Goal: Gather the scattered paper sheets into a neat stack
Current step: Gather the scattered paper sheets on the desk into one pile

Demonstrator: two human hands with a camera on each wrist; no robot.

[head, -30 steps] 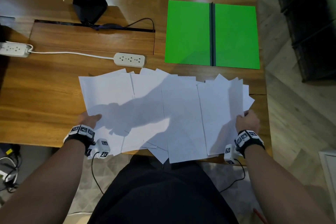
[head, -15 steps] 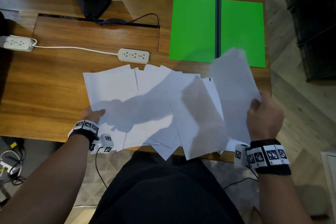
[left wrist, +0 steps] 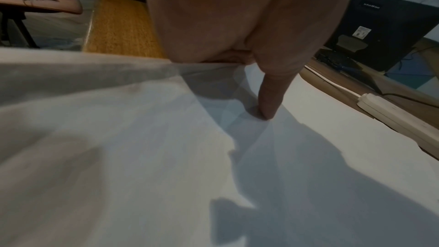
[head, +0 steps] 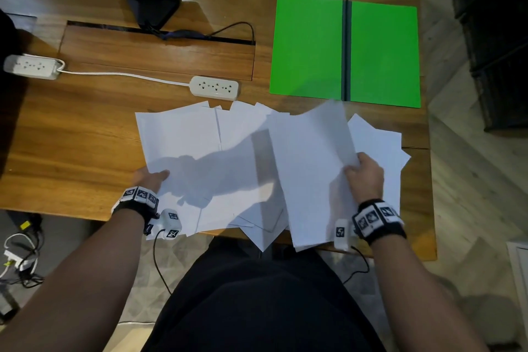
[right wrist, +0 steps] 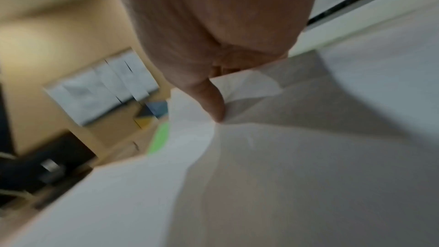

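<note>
Pinching a lifted sheet [head: 311,174] by its right edge, the right hand [head: 364,177] carries it above the scattered paper sheets [head: 200,151] on the desk [head: 71,137]. The left hand [head: 151,178] probably grips their left edge, though its fingers are hidden. A thin sheet may buckle, or push those overhanging the near edge off.

Thin, matt white paper sheets [head: 200,137] over a glossy, grained wooden desk [head: 71,128]; smooth green plastic-looking folder [head: 308,46] with dark spine; off-white plastic power strip [head: 215,87]; black matt monitor stand [head: 153,6].
</note>
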